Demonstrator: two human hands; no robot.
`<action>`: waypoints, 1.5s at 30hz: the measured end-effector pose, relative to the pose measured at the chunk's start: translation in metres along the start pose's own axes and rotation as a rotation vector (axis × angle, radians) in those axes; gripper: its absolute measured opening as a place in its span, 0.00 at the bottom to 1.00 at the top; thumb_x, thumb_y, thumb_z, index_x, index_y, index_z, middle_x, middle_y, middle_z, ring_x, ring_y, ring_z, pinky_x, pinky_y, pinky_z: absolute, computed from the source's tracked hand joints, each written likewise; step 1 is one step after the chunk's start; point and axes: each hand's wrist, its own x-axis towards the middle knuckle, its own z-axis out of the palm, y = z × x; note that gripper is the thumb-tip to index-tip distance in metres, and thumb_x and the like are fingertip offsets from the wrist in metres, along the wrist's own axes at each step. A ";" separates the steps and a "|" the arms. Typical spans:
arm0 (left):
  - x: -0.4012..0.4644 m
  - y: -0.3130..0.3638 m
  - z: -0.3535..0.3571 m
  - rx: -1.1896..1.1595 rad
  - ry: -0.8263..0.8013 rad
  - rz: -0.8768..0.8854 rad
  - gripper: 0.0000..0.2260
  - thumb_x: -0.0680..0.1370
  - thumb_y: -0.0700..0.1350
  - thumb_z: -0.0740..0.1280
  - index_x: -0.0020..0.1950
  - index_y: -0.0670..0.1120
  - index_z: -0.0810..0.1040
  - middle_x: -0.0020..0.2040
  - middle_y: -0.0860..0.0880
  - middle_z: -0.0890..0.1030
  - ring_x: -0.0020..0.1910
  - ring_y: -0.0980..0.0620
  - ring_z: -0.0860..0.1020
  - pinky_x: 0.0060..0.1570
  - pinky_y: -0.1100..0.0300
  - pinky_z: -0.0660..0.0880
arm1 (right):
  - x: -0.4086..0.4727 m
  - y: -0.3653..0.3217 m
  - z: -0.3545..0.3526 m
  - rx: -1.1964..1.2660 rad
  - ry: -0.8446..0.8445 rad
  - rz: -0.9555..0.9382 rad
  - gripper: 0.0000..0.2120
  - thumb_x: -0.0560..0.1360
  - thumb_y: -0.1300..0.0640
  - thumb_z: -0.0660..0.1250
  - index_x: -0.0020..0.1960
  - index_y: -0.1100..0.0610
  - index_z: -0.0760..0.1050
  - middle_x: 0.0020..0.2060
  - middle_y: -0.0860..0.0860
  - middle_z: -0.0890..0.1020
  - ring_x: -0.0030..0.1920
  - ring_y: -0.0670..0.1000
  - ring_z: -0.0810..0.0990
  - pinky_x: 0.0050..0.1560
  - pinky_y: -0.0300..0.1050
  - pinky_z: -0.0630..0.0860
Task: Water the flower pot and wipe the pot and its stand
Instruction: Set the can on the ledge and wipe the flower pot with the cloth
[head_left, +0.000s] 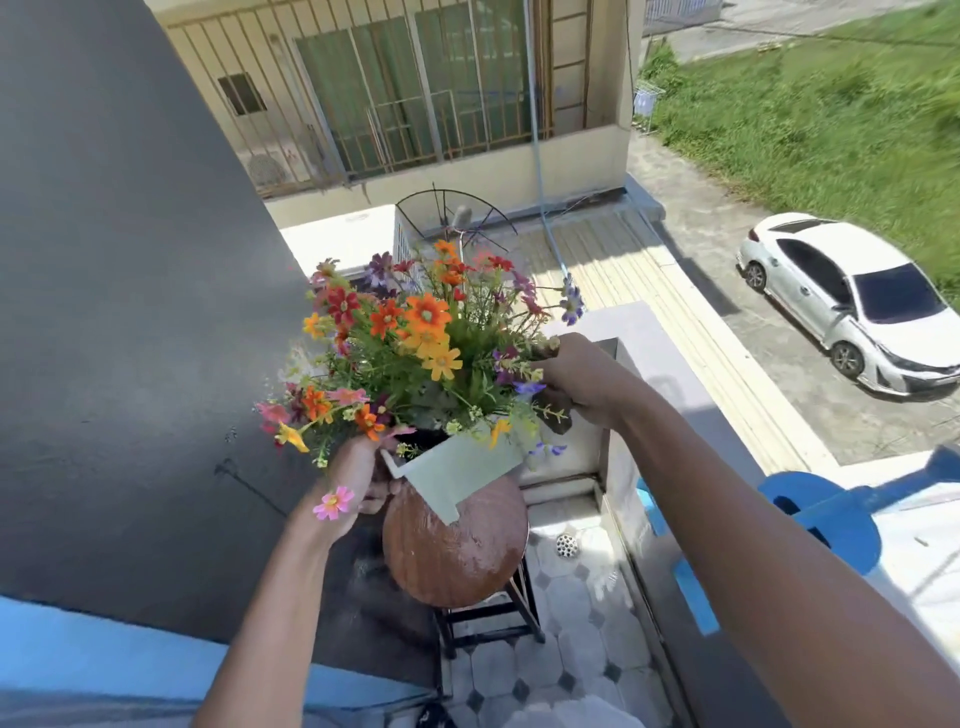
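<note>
Sunlit balcony with tiled floor (587, 613); a white car (852, 306) is parked at 2 o'clock below. The flower pot (457, 467), pale and square, appears raised and tilted above the round wooden stool (457, 545), whose top glistens wet. Left hand (358, 488) grips the pot's 9 o'clock corner; right hand (576, 379) clasps its 3 o'clock side among the flowers (421, 332). Judged: lifted clear so the stand can be wiped.

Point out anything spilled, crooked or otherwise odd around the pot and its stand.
The flower pot is tilted and lifted off the round wooden stool, held by the left hand and right hand. The stool top glistens wet toward its right edge, like spilled water. Nothing looks broken.
</note>
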 end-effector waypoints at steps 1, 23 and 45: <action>0.002 -0.005 -0.002 -0.042 -0.011 -0.020 0.24 0.71 0.61 0.69 0.58 0.46 0.78 0.46 0.43 0.84 0.28 0.51 0.81 0.25 0.64 0.75 | -0.002 0.001 0.003 -0.014 0.045 -0.014 0.16 0.72 0.72 0.63 0.29 0.62 0.65 0.18 0.52 0.65 0.16 0.48 0.62 0.23 0.36 0.61; -0.087 0.030 0.137 -0.087 -0.101 0.080 0.13 0.83 0.45 0.53 0.42 0.43 0.71 0.24 0.50 0.70 0.20 0.53 0.64 0.24 0.63 0.58 | -0.015 0.056 0.080 0.043 0.694 -0.150 0.20 0.64 0.56 0.71 0.29 0.63 0.61 0.24 0.50 0.61 0.30 0.49 0.59 0.29 0.43 0.59; -0.086 0.045 0.116 -0.323 -0.180 0.113 0.15 0.83 0.39 0.52 0.41 0.38 0.72 0.32 0.43 0.72 0.21 0.55 0.68 0.21 0.62 0.70 | 0.015 0.089 0.055 -0.238 0.561 -0.247 0.13 0.80 0.61 0.62 0.38 0.63 0.69 0.41 0.56 0.70 0.41 0.55 0.70 0.42 0.45 0.63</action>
